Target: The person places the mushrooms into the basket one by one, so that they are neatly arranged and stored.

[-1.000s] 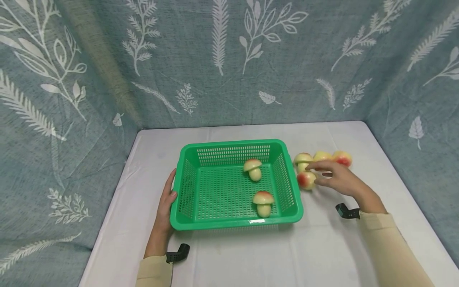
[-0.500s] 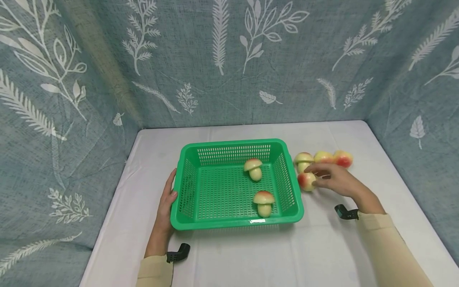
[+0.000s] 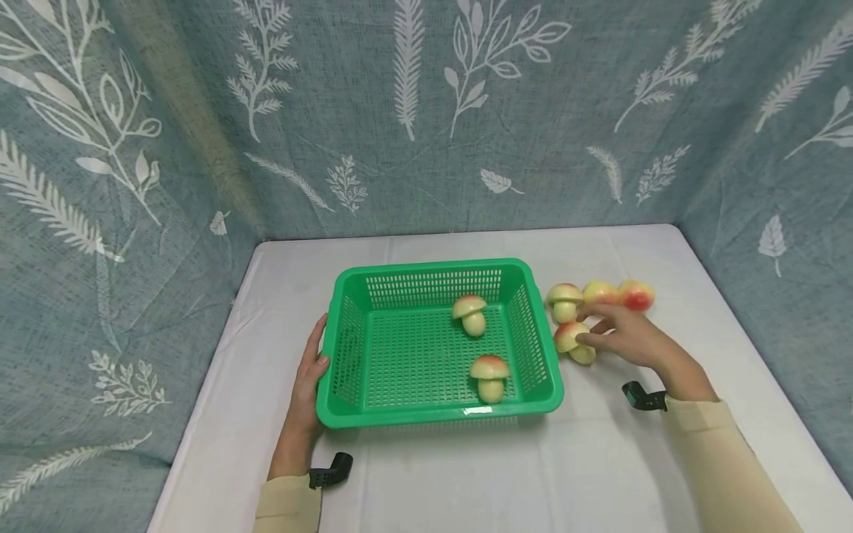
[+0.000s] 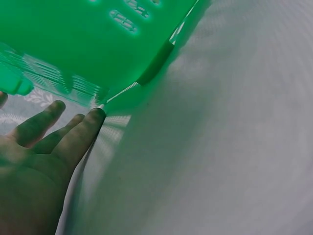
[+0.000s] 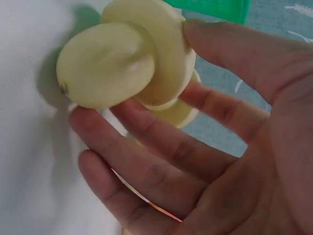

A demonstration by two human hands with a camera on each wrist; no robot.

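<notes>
A green plastic basket point(image 3: 426, 419) sits mid-table with two toy mushrooms inside, one toward the back point(image 3: 470, 314) and one near the front wall point(image 3: 490, 377). Against the basket's left outer side rests my left hand point(image 3: 308, 385); in the left wrist view its fairly straight fingers point(image 4: 80, 134) touch the basket wall. Right of the basket, my right hand point(image 3: 623, 337) pinches a mushroom point(image 3: 568, 337) between thumb and fingers. The right wrist view shows the thumb on the cap point(image 5: 168, 54) and fingertips against the pale stem point(image 5: 105, 66).
Just behind the pinched mushroom stands another mushroom point(image 3: 565, 301). Two red-and-yellow rounded pieces point(image 3: 600, 292) point(image 3: 636, 295) lie beyond the right hand. A white cloth point(image 3: 426, 481) covers the table, and a patterned curtain point(image 3: 373, 118) hangs behind and at both sides.
My right hand has taken hold of the front mushroom and turned it, so its stem now shows, pointing toward the lower right. The left hand and basket have stayed put.
</notes>
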